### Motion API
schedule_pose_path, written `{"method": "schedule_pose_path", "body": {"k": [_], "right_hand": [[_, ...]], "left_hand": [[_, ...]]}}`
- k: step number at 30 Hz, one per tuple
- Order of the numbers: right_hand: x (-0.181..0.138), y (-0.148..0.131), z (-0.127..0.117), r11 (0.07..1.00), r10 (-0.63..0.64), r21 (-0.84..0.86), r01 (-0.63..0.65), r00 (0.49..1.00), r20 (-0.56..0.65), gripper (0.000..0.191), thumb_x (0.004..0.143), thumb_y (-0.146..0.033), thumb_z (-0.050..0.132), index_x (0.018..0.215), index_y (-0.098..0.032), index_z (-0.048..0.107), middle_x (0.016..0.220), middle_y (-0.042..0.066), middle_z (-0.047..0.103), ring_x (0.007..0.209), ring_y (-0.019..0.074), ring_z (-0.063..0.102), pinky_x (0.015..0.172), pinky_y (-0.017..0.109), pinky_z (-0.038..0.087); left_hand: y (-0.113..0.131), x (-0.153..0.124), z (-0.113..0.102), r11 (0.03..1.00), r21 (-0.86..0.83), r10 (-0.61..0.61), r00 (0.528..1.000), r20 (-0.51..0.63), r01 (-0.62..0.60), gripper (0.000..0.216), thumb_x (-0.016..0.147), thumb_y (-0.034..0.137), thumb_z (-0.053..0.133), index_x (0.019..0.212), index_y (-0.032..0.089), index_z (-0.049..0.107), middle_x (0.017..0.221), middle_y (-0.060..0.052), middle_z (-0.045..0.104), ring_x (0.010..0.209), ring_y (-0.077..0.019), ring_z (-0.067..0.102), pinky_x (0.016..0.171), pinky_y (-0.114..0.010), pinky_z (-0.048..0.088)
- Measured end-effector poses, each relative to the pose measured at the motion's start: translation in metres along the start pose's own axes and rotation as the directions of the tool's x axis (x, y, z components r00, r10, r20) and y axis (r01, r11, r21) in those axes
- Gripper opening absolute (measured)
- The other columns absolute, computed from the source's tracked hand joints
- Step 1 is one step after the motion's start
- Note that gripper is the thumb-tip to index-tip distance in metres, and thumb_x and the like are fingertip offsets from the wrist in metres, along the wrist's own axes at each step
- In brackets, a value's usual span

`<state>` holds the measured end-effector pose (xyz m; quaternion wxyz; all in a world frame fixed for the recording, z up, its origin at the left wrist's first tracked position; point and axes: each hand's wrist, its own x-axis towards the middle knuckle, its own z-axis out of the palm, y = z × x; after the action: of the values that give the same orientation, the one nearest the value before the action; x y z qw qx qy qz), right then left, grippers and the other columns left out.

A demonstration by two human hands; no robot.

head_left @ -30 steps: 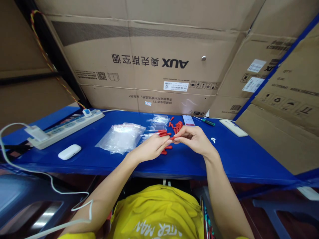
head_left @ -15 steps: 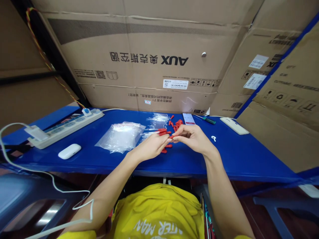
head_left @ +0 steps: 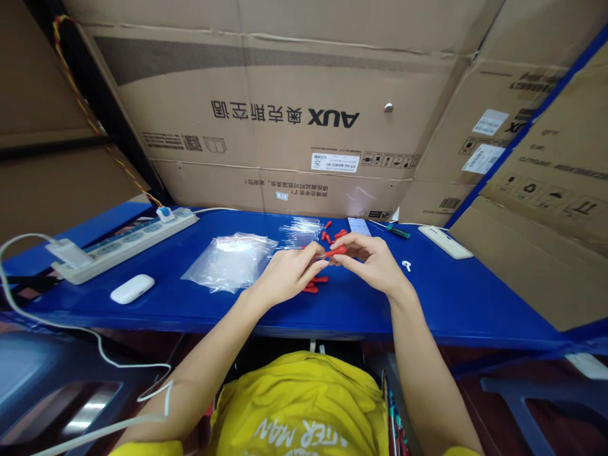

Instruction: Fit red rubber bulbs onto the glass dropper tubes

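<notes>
The bags [head_left: 230,263] lie on the surface [head_left: 475,297]. Behind the bags stands the carton [head_left: 266,76]. Left of the bags are the case [head_left: 133,289] and, set farther back, the power strip [head_left: 135,242]. Just right of the bags lie the tubes [head_left: 302,233]; farther right come the bulbs [head_left: 341,234], then the phone [head_left: 357,226], the screwdriver [head_left: 399,233], the earbud [head_left: 406,266] and, farthest from the bags, the slab [head_left: 445,242].

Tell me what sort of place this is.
Probably a makeshift workstation: a blue tabletop backed by printed cardboard, with many thin clear tubes and red bulb-shaped pieces laid out.
</notes>
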<state>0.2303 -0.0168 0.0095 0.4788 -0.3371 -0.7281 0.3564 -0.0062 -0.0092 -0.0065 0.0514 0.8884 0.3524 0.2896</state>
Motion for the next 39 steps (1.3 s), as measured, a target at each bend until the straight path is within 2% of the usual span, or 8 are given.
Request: {"method": "schedule_pose_path", "body": {"k": [4, 9, 13, 16, 21, 31, 35, 39], "right_hand": [[0.000, 0.005, -0.003, 0.998, 0.004, 0.067, -0.002, 0.999, -0.032, 0.022, 0.091, -0.039, 0.084, 0.103, -0.024, 0.075, 0.093, 0.003, 0.080, 0.085, 0.0214, 0.081, 0.086, 0.037, 0.067], [0.001, 0.008, -0.002, 0.998, 0.014, 0.057, -0.011, 0.999, -0.039, 0.025, 0.087, -0.040, 0.088, 0.103, -0.024, 0.078, 0.097, 0.004, 0.081, 0.087, 0.0223, 0.081, 0.086, 0.038, 0.067], [0.002, 0.007, 0.000, 0.996, 0.024, 0.091, -0.019, 0.998, -0.053, 0.022, 0.087, -0.040, 0.089, 0.098, -0.023, 0.081, 0.090, 0.004, 0.082, 0.082, 0.0222, 0.082, 0.083, 0.038, 0.069], [0.001, 0.006, 0.001, 0.993, 0.029, 0.116, -0.022, 0.998, -0.061, 0.024, 0.083, -0.042, 0.092, 0.095, -0.022, 0.082, 0.085, 0.005, 0.083, 0.079, 0.0232, 0.083, 0.080, 0.038, 0.070], [-0.002, 0.006, 0.001, 0.998, 0.012, 0.066, -0.008, 0.998, -0.062, 0.028, 0.082, -0.045, 0.093, 0.095, -0.022, 0.083, 0.086, 0.005, 0.083, 0.080, 0.0244, 0.084, 0.079, 0.037, 0.070], [-0.004, 0.001, 0.001, 0.974, -0.149, -0.176, 0.142, 0.988, -0.028, 0.013, 0.092, -0.035, 0.085, 0.100, -0.025, 0.083, 0.091, 0.003, 0.084, 0.080, 0.0202, 0.081, 0.077, 0.031, 0.067], [-0.003, 0.000, 0.004, 0.951, -0.221, -0.223, 0.216, 0.975, 0.003, 0.008, 0.093, -0.030, 0.082, 0.099, -0.025, 0.083, 0.089, 0.001, 0.083, 0.078, 0.0186, 0.080, 0.076, 0.029, 0.066], [-0.002, 0.001, 0.005, 0.957, -0.210, -0.211, 0.199, 0.977, -0.033, 0.010, 0.092, -0.031, 0.082, 0.100, -0.024, 0.082, 0.093, 0.002, 0.084, 0.080, 0.0197, 0.081, 0.078, 0.031, 0.067]], "left_hand": [[-0.003, 0.001, -0.002, 0.999, -0.025, 0.027, 0.999, -0.046, -0.028, 0.030, 0.116, 0.043, 0.039, 0.115, 0.022, 0.062, 0.099, -0.003, 0.079, 0.086, -0.0214, 0.075, 0.073, -0.029, 0.047], [-0.006, 0.003, -0.003, 0.996, -0.023, 0.086, 0.989, -0.124, -0.090, 0.034, 0.116, 0.038, 0.039, 0.111, 0.022, 0.068, 0.102, -0.005, 0.080, 0.089, -0.0197, 0.075, 0.074, -0.028, 0.048], [-0.009, 0.003, -0.002, 0.993, -0.018, 0.112, 0.979, -0.170, -0.117, 0.035, 0.116, 0.037, 0.041, 0.112, 0.020, 0.071, 0.100, -0.006, 0.080, 0.088, -0.0201, 0.075, 0.074, -0.028, 0.048], [-0.010, 0.002, -0.002, 0.988, -0.032, 0.144, 0.976, -0.163, -0.152, 0.035, 0.115, 0.034, 0.042, 0.110, 0.018, 0.072, 0.092, -0.007, 0.078, 0.081, -0.0198, 0.073, 0.071, -0.028, 0.047], [-0.009, 0.002, -0.003, 0.976, -0.108, 0.169, 0.972, -0.165, -0.188, 0.033, 0.114, 0.033, 0.044, 0.107, 0.018, 0.072, 0.090, -0.008, 0.077, 0.079, -0.0195, 0.072, 0.072, -0.028, 0.049], [0.000, 0.004, -0.009, 0.939, -0.324, 0.093, 0.993, -0.074, -0.112, 0.034, 0.113, 0.036, 0.047, 0.093, 0.018, 0.070, 0.076, -0.001, 0.068, 0.067, -0.0136, 0.060, 0.069, -0.025, 0.042], [0.003, 0.005, -0.009, 0.928, -0.366, 0.060, 0.997, -0.043, -0.072, 0.039, 0.113, 0.037, 0.047, 0.084, 0.018, 0.065, 0.069, 0.002, 0.060, 0.061, -0.0117, 0.053, 0.066, -0.025, 0.038], [0.010, 0.006, -0.009, 0.916, -0.400, 0.006, 0.999, -0.042, -0.022, 0.037, 0.113, 0.038, 0.047, 0.088, 0.019, 0.066, 0.071, 0.002, 0.062, 0.064, -0.0132, 0.057, 0.068, -0.025, 0.040]]}}
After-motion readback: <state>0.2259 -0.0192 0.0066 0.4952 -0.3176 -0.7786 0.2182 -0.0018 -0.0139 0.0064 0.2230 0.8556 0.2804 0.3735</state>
